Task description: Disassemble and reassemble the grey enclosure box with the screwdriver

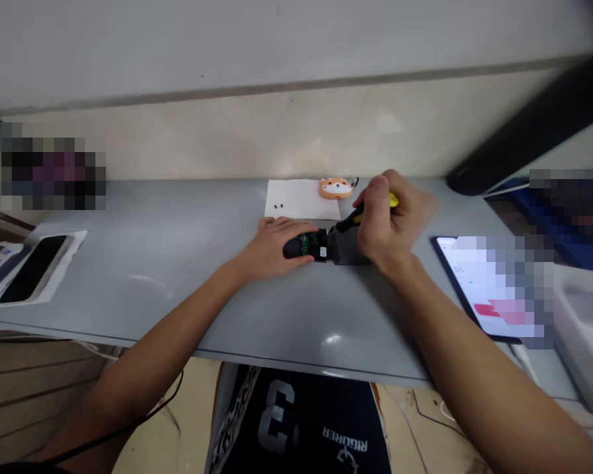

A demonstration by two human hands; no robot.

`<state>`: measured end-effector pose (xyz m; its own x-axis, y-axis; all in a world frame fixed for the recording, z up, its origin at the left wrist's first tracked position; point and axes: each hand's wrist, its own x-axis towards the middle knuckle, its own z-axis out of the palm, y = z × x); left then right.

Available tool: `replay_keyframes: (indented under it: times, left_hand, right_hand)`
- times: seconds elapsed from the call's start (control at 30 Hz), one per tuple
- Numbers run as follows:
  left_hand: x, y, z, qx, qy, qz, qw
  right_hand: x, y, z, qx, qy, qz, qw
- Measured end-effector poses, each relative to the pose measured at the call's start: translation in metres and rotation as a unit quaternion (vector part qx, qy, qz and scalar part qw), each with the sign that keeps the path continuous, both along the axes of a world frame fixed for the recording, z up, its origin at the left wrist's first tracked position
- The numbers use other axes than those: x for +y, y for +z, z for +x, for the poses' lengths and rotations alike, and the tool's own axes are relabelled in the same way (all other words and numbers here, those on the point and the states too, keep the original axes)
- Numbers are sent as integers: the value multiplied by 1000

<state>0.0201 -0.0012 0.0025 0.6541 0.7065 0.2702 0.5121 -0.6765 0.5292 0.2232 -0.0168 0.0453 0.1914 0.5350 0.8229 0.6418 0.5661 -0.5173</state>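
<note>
A small black electronic device (322, 253) with green circuit board showing lies on the grey desk. My left hand (269, 253) grips it from the left, fingers on the far side and thumb on the near side. In my right hand (390, 217) is a black and yellow screwdriver (348, 222), its tip slanting down to the device's right part. A dark grey block-like piece (348, 247) sits against the device's right end, partly hidden by my right hand; I cannot tell whether they are joined. Just beyond, two tiny dark bits (279, 206) rest on white paper (296, 194).
An orange animal-faced case (335, 188) stands on the paper's right side. To the right lie a lit tablet (479, 289) and a white box-like object (586, 329). A black phone (34, 268) is at the far left. A thick black post (528, 125) rises at the back right.
</note>
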Motion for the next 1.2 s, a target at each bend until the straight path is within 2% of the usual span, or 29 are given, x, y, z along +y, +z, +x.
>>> replay_keyframes:
  times: [0.1,0.2,0.27,0.4,0.57,0.73,0.97,1.13,1.2]
  left_hand:
    - [0,-1,0,11,1,11,1000]
    - [0,0,0,18,-3,18,1000]
    - [0,-1,0,24,-7,23,999]
    - [0,-4,-1,32,-12,43,999]
    - [0,-6,-1,33,-7,49,998]
    - [0,-5,-1,45,-5,41,998]
    - [-1,-5,-1,49,-3,45,998]
    - [-1,-5,0,40,-5,55,998]
    - [-1,-5,1,42,-8,53,998]
  right_hand:
    - [2,1,0,16,-8,-28,999]
    - [7,4,2,30,1,-97,995]
    - [11,4,4,43,29,-124,991]
    - [19,0,3,94,114,-121,982]
    - [25,-6,1,205,208,-184,938]
    - [26,0,3,265,289,-232,890]
    - [20,11,8,248,330,-277,868]
    - [23,7,10,248,310,-260,880]
    - [24,5,8,279,333,-254,864]
